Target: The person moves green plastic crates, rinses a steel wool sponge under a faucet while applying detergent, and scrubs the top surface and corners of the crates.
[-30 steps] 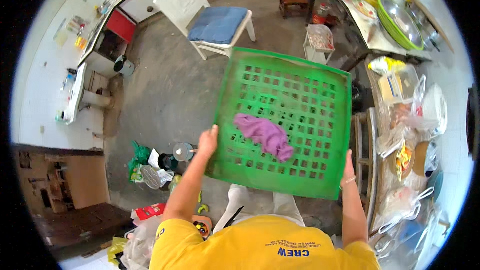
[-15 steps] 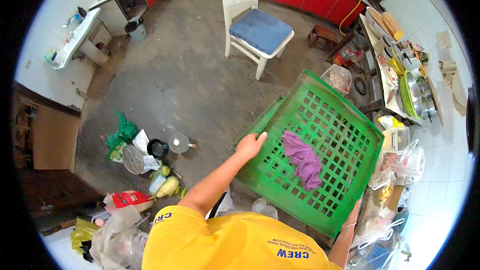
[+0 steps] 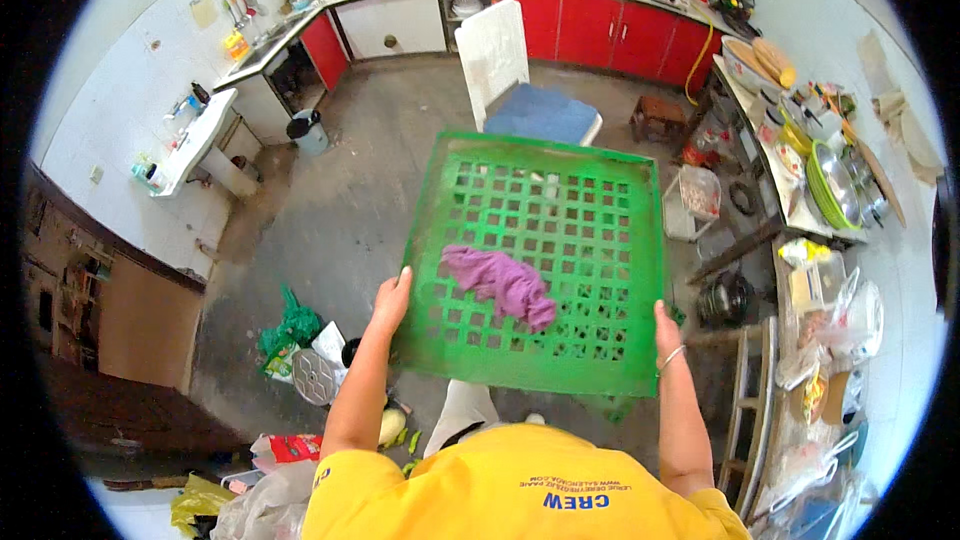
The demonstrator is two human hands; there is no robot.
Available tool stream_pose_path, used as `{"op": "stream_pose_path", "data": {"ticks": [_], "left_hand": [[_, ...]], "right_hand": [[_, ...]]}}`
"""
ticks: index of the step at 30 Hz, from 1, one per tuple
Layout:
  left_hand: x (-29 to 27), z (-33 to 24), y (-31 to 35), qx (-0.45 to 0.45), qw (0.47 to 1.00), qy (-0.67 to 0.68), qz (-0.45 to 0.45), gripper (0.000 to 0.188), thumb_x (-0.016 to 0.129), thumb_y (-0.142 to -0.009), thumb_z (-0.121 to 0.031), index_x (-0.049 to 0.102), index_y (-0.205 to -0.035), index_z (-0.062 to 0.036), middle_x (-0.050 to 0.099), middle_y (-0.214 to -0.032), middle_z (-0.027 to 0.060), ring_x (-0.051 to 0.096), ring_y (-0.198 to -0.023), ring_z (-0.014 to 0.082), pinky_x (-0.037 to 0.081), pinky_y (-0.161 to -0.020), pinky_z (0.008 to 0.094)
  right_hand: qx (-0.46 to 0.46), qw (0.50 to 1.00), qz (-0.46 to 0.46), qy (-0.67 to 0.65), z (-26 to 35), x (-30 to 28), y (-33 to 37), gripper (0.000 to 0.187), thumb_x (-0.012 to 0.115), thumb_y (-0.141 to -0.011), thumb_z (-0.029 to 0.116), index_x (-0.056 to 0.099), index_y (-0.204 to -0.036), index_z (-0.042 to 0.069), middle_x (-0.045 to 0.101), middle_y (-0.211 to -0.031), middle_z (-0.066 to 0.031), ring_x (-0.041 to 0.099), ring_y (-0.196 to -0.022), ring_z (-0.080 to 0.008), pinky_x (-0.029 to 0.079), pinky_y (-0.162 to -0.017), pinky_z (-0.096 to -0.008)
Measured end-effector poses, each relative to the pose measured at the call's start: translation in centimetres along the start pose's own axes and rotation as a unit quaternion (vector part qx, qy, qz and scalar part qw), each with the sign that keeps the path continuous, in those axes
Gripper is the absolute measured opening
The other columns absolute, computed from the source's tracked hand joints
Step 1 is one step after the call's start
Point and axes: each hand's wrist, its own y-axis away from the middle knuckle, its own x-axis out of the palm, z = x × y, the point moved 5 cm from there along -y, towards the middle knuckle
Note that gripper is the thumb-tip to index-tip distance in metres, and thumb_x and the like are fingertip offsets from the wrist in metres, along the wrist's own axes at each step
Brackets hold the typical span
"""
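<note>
I carry a square green plastic crate (image 3: 540, 365) with a lattice of square holes in front of my body. My left hand (image 3: 393, 298) is closed on its left edge, thumb on top. At the opposite side, my right hand (image 3: 668, 330) grips the right edge; most of its fingers are hidden beneath. A crumpled purple cloth (image 3: 500, 285) lies on the lattice, left of the middle, touched by neither hand. Just beyond the crate's far edge stands a white chair (image 3: 495, 50) with a blue seat cushion (image 3: 545, 115), partly covered by the crate.
A wooden ladder-like rack (image 3: 750, 410) and a loaded shelf (image 3: 780, 185) line the right side. Vegetables, a round metal lid (image 3: 316, 377) and a green bag (image 3: 292, 325) lie on the floor at left. Red cabinets (image 3: 590, 30) and a bin (image 3: 307, 130) stand farther back.
The crate has swung from my right to in front of me and turned squarer to my body. The purple cloth travelled with it. More of the far counter is in view.
</note>
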Motion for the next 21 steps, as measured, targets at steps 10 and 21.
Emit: {"op": "stream_pose_path", "data": {"ticks": [10,21], "left_hand": [[-10.4,13.4,-14.8,-0.035,0.993,-0.037,-0.105,0.063,0.043,-0.088,-0.050,0.060,-0.089,0.0105,0.061,-0.084,0.0292,0.058,-0.081,0.0426,0.043,-0.074,0.0447],[-17.4,15.9,-23.6,-0.127,0.982,0.078,-0.116,0.055,0.051,-0.089,-0.043,0.060,-0.087,0.0104,0.060,-0.076,0.0121,0.053,-0.069,0.0177,0.044,-0.064,0.0339]], "right_hand": [[-0.043,0.995,0.037,0.086,3.5,22.9,-10.9,0.069,0.043,-0.086,0.060,0.061,-0.103,-0.005,0.062,-0.100,-0.0136,0.056,-0.091,-0.0239,0.043,-0.083,-0.0358],[-0.009,0.986,0.074,0.150,8.2,37.1,-18.7,0.072,0.042,-0.084,0.061,0.061,-0.105,-0.005,0.062,-0.106,-0.0201,0.058,-0.101,-0.0311,0.042,-0.088,-0.0387]]}}
